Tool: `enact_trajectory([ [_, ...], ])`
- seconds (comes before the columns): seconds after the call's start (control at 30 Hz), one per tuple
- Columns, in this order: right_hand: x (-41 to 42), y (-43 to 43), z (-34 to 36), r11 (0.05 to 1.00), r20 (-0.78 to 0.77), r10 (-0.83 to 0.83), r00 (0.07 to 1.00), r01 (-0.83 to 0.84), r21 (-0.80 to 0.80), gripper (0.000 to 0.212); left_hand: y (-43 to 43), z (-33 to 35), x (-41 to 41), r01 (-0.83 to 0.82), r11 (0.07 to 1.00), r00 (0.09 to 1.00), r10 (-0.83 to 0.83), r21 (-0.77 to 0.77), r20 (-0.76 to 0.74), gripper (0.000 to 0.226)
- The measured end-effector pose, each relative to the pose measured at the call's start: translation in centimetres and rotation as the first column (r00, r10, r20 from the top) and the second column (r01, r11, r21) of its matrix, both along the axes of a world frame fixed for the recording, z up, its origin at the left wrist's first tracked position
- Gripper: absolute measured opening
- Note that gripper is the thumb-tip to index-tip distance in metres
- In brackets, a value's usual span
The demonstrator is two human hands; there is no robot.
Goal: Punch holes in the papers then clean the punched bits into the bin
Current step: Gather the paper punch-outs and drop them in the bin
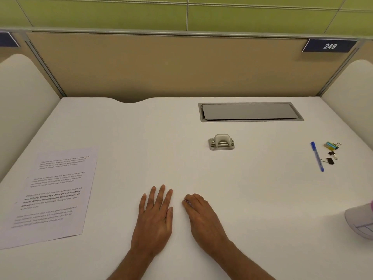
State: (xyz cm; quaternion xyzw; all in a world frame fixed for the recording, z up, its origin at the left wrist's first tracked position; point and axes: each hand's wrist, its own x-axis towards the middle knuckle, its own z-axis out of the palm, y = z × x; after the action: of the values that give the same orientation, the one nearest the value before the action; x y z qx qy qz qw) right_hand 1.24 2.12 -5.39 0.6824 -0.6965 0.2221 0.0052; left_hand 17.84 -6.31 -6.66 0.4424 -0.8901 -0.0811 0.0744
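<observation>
Printed papers (52, 197) lie flat on the white desk (161, 148) at the near left. A small grey hole punch (221, 142) stands right of centre, farther back. My left hand (154, 217) rests flat on the desk near the front edge, fingers straight, holding nothing. My right hand (201, 215) rests beside it with its fingers loosely curled down onto the desk and nothing in them. Both hands are well short of the punch and to the right of the papers. No bin is in view.
A blue pen (317, 156) and three binder clips (331, 153) lie at the right. A grey cable hatch (250, 111) sits in the desk at the back. A pale rounded object (361, 223) is at the right edge. Partition walls enclose the desk.
</observation>
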Motion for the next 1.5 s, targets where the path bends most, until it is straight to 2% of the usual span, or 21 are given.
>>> enact_trajectory([
  [0.13, -0.1, 0.2, 0.1, 1.000, 0.001, -0.008, 1.000, 0.008, 0.000, 0.041, 0.1, 0.1, 0.0, 0.003, 1.000, 1.000, -0.003, -0.001, -0.010, 0.056],
  [0.4, -0.3, 0.2, 0.7, 0.999, 0.097, -0.033, 0.995, 0.033, 0.001, 0.034, 0.0, 0.0, 0.1, 0.007, 1.000, 1.000, -0.007, -0.006, -0.012, 0.056],
  [0.97, -0.4, -0.3, 1.7, 0.996, -0.002, -0.084, 0.997, 0.084, 0.013, 0.029, 0.1, -0.1, 0.1, 0.011, 1.000, 1.000, -0.011, -0.011, -0.017, 0.056],
  [1.2, -0.2, -0.4, 1.7, 0.994, -0.016, -0.102, 0.995, 0.102, -0.027, 0.031, 0.1, 0.3, 0.0, 0.013, 1.000, 1.000, -0.013, -0.004, -0.020, 0.055],
  [1.33, -0.2, -0.4, 2.2, 0.996, -0.001, -0.090, 0.996, 0.090, 0.011, 0.030, 0.1, 0.2, 0.1, 0.018, 1.000, 1.000, -0.018, -0.002, -0.016, 0.055],
  [1.37, -0.2, -0.5, 2.3, 0.991, 0.044, -0.126, 0.991, 0.124, 0.041, 0.029, 0.1, 0.2, 0.2, 0.019, 1.000, 1.000, -0.019, -0.001, -0.018, 0.055],
  [1.4, -0.1, -0.6, 2.6, 0.979, 0.142, -0.196, 0.970, 0.185, 0.084, 0.026, 0.1, 0.2, 0.2, 0.019, 1.000, 1.000, -0.018, 0.002, -0.022, 0.055],
  [1.43, 0.1, -0.8, 2.9, 0.955, 0.293, -0.291, 0.911, 0.259, 0.144, 0.024, 0.1, 0.2, 0.2, 0.016, 1.000, 1.000, -0.016, 0.004, -0.023, 0.055],
  [1.47, 0.2, -1.0, 3.3, 0.920, 0.465, -0.392, 0.794, 0.333, 0.206, 0.023, 0.1, 0.2, 0.1, 0.013, 1.000, 1.000, -0.013, 0.005, -0.023, 0.055],
  [1.5, 0.3, -1.2, 3.7, 0.878, 0.620, -0.472, 0.627, 0.397, 0.267, 0.023, 0.1, 0.1, 0.1, 0.012, 1.000, 1.000, -0.012, 0.003, -0.024, 0.056],
])
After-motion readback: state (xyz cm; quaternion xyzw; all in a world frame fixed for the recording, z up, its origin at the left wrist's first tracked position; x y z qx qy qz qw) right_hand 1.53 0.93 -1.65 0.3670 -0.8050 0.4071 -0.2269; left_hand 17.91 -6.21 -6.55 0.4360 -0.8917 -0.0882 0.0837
